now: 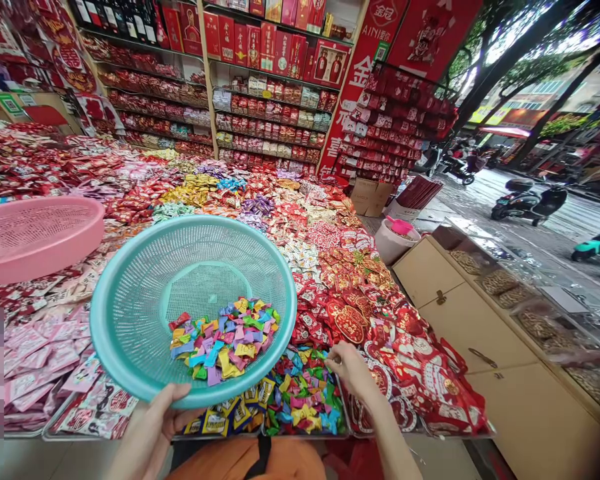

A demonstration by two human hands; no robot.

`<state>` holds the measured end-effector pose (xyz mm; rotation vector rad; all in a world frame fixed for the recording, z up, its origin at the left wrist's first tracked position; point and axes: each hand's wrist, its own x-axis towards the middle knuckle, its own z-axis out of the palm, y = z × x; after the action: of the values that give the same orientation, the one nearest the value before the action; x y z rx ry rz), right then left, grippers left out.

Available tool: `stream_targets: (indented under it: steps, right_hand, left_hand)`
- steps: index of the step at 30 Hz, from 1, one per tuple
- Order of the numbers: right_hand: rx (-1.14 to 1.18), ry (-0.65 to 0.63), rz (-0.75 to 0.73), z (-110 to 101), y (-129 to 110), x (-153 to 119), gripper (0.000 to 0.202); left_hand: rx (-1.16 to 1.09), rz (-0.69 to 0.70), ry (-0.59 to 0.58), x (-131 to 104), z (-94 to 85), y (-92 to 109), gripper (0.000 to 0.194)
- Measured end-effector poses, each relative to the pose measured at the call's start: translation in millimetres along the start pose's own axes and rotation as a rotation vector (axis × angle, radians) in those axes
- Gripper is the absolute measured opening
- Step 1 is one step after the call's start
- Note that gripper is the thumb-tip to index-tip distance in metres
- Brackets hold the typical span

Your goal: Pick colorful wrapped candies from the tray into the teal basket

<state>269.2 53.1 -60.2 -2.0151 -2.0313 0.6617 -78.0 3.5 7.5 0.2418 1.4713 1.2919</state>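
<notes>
My left hand (163, 417) grips the near rim of a teal plastic basket (130, 293), thumb over the edge and fingers underneath. The basket tilts towards me, and a heap of small bright-wrapped candies (227, 340) lies in its lower right part. To its right, my right hand (353, 370) hovers at the edge of a tray of similar loose candies (310, 400). Its fingers are curled in; whatever they may hold is hidden. Yellow and dark-blue candy packets (230, 417) show beneath the basket's near rim.
A pink basket (40, 240) stands on the goods at left. Red candy packets (405, 353) fill the right side, pink packets (45, 353) the left. Beyond the display's right edge are beige cabinets (475, 320) and a white bucket (395, 240) with a pink scoop. Stocked shelves (275, 97) line the back.
</notes>
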Motion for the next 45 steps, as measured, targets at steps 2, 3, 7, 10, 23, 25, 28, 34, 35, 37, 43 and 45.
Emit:
stream_targets:
  steps: [2,3,7,10,23,25,28,34,35,37,43,45]
  right_hand:
    - [0.081,0.074,-0.051,-17.4,-12.3,1.6,0.017]
    - [0.123,0.106,-0.075,-24.8,-20.4,3.5,0.018]
    - [0.218,0.221,-0.195,-37.5,-58.2,21.7,0.020]
    - [0.195,0.255,-0.274,-29.6,-83.5,42.8,0.019]
    - [0.219,0.321,-0.278,-12.4,-77.0,48.3,0.021]
    - [0.208,0.306,-0.221,-10.8,-53.8,40.4,0.018]
    - [0.118,0.177,-0.091,-0.1,-20.5,25.7,0.011]
    - [-0.075,-0.104,0.060,36.3,12.5,2.4,0.013]
    - [-0.079,-0.124,0.066,41.5,13.3,1.6,0.015]
    - [-0.069,-0.147,0.063,49.8,12.2,2.8,0.018]
    - [0.002,-0.207,-0.022,60.7,2.7,13.1,0.023]
    - [-0.002,-0.226,-0.027,62.2,1.0,15.3,0.022]
  left_hand:
    - [-0.001,0.007,-0.021,-0.2,0.2,-1.7,0.019]
    - [0.000,0.000,-0.030,-0.6,0.8,-2.6,0.020]
    - [0.005,-0.005,-0.034,-5.4,6.2,-6.3,0.019]
    - [0.017,0.020,-0.025,-10.4,10.8,-9.4,0.021]
    - [0.016,0.039,-0.028,-11.3,9.6,-10.3,0.021]
    - [0.009,0.024,-0.029,-8.3,8.1,-6.6,0.022]
    - [0.005,0.015,-0.040,-3.0,4.7,-1.8,0.027]
    - [0.006,0.006,-0.043,4.9,-2.2,-1.1,0.019]
    - [0.005,0.006,-0.043,5.3,-2.3,-1.3,0.018]
    - [0.007,0.011,-0.039,5.5,-1.7,-1.2,0.017]
    - [0.027,0.006,-0.019,1.1,2.1,2.4,0.017]
    - [0.027,0.012,-0.016,-0.7,2.2,2.8,0.017]
